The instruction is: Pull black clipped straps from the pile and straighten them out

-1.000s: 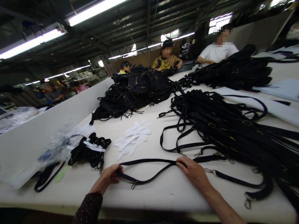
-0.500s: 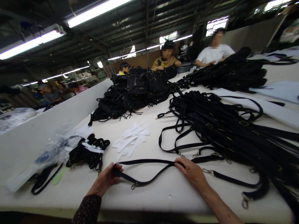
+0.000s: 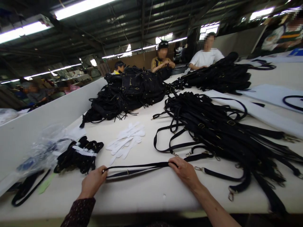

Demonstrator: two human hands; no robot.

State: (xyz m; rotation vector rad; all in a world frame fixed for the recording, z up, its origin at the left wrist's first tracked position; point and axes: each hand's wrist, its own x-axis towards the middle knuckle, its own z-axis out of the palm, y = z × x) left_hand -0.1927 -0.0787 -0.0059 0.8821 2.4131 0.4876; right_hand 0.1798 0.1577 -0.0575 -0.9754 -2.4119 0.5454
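Strap: we have a doubled black strap (image 3: 137,167) pulled taut and flat on the white table (image 3: 151,195), near its front edge.
Left hand (image 3: 93,182): closed on the strap's folded end.
Right hand (image 3: 184,171): pressing the other end down, fingers curled over it.
Risk: our right hand lies just beside the strap pile (image 3: 220,132); a loose metal clip (image 3: 197,168) could snag and drag neighbours along.
Left side: the banded bundle (image 3: 79,154) sits near; the strap could tangle there.

Fluorescent tube lights (image 3: 78,7) run across the dark roof at upper left; a white partition wall (image 3: 42,118) edges the white worktable (image 3: 151,192).
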